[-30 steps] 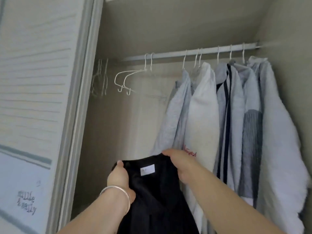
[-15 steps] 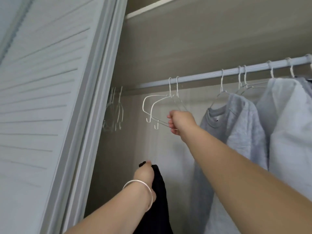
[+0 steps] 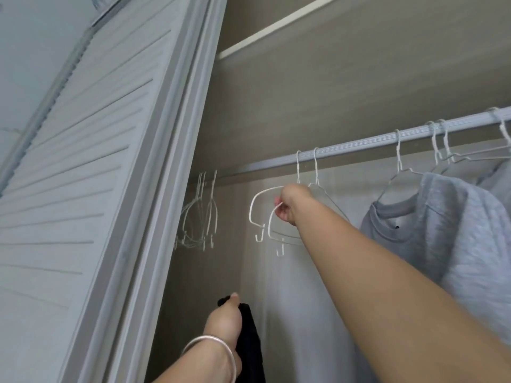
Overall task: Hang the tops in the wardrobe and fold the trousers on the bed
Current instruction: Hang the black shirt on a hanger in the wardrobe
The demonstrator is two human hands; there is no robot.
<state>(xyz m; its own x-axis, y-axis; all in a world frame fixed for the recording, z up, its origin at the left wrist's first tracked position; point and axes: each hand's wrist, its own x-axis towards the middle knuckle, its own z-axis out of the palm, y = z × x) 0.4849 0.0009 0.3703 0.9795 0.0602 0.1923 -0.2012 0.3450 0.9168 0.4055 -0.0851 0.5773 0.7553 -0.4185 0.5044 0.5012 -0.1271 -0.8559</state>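
The wardrobe door (image 3: 91, 189), louvred & pale, filled the left of your view, its frame running diagonally down to the bottom edge. Behind it the wardrobe (image 3: 345, 87) interior was beige, w/ a shelf edge high up. The rail (image 3: 359, 143) ran across from mid-left up to the right edge.

On the right a grey top (image 3: 442, 233) hung from a wire hanger on that rail, w/ more pale fabric just past it at the frame edge; several more hanger hooks sat on the rail above.

Your right arm reached up across the view. Your right hand (image 3: 290, 205) had its fingers curled round the wire of an empty white hanger (image 3: 272, 230), one of 2 empties hanging side by side on the rail, hook still over the rail. The 2nd empty hanger (image 3: 255, 214) hung just left of it, touching or nearly so; couldn't tell which.

Low down, your left hand (image 3: 225, 319) gripped the black top (image 3: 250, 344), thumb on the upper edge, other fingers hidden behind the fabric. The top hung down beside your wrist, inside the wardrobe opening, well below the rail & not on a hanger. A silver bangle (image 3: 213, 348) sat on your left wrist.

A bunch of spare wire hangers (image 3: 201, 217) hung at the far left end, near the door frame.
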